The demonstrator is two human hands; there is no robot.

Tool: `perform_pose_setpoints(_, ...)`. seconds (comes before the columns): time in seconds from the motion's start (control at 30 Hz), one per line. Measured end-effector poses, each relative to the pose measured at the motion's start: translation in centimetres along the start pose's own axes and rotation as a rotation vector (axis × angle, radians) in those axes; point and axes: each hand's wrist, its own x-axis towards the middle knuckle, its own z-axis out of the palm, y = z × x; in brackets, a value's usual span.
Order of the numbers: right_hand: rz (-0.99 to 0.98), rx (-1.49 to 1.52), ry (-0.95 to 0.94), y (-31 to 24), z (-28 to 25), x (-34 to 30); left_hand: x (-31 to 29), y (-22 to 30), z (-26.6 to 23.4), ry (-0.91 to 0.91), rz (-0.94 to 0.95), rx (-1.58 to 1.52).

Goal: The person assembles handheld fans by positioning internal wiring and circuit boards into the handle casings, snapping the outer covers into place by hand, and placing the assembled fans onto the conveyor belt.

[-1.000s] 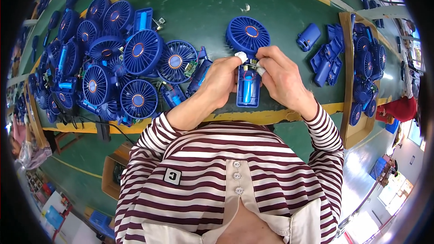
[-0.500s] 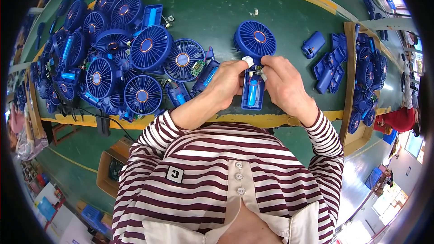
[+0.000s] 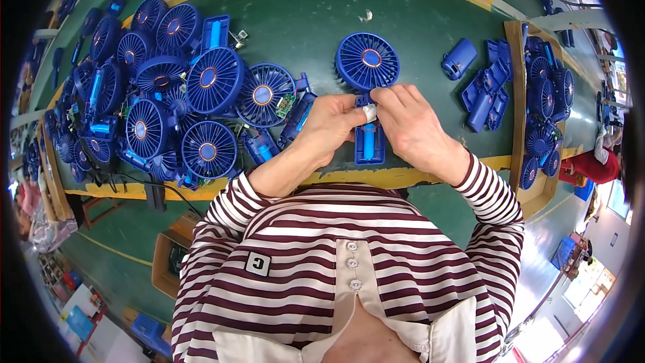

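A blue handheld fan (image 3: 367, 60) lies in front of me, its round grille away from me. Its handle points toward me, uncovered, with a light-blue battery cell (image 3: 369, 142) inside. My left hand (image 3: 328, 124) grips the handle from the left, and a white wrap (image 3: 370, 113) shows at its thumb tip. From the right, my right hand (image 3: 418, 126) closes its fingers at the neck, just below the grille. Between the two hands, the upper part of the handle is mostly covered, so any small part pinched there is hidden.
To the left is a heap of blue fans (image 3: 144, 128), several with uncovered handles, wires and circuit boards. Blue handle covers (image 3: 485, 97) lie to the right, beside a wooden-edged tray (image 3: 516, 107) of fans. The green table (image 3: 295, 23) has a yellow border.
My right fingers have moved in against the left thumb at the fan's neck. The green circuit board seen there before is now covered. The whole view has shifted slightly.
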Motion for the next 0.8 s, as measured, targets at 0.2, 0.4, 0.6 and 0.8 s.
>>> perform_pose_setpoints(0.2,-0.015,0.015,-0.032,0.3,0.3,0.0,0.4,-0.6,-0.2,-0.023,0.010,-0.040)
perform_pose_setpoints(0.4,0.003,0.079,-0.013,0.8,0.6,0.0,0.7,-0.3,0.0,-0.012,-0.031,-0.070)
perform_pose_setpoints(0.6,0.011,0.069,-0.019,1.3,0.8,-0.1,1.1,-0.4,0.2,-0.015,-0.060,-0.124)
perform_pose_setpoints(0.8,0.015,0.053,-0.008,1.7,0.8,0.1,1.4,-1.0,0.6,-0.004,-0.016,-0.181)
